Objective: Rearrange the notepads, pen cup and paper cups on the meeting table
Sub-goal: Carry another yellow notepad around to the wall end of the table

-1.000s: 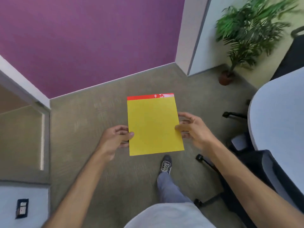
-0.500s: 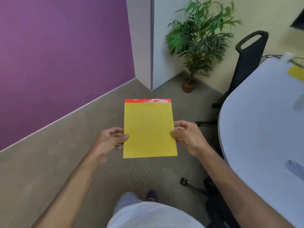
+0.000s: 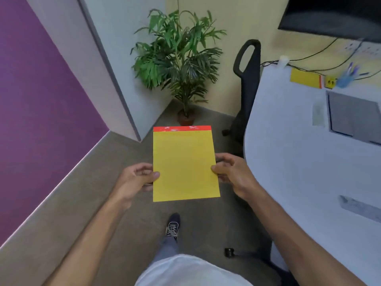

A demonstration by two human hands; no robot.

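I hold a yellow notepad (image 3: 184, 164) with a red top strip flat in front of me, above the carpet. My left hand (image 3: 137, 178) grips its left edge and my right hand (image 3: 233, 174) grips its right edge. The white meeting table (image 3: 299, 162) curves along the right side. At its far end lies a second yellow notepad (image 3: 305, 77), and beside that stands a blue pen cup (image 3: 345, 78) with pens in it. A small white cup-like object (image 3: 283, 58) sits at the table's far edge, too blurred to tell exactly.
A potted plant (image 3: 181, 65) stands in the corner ahead. A black office chair (image 3: 246, 85) is pushed against the table's far left side. A grey flap panel (image 3: 352, 114) is set into the tabletop. Purple wall on the left, chair castor (image 3: 228, 252) near my feet.
The view has swung right: the doorway and purple wall slid left, and the plant, chair and table came into sight. Both hands keep the same grip on the notepad.
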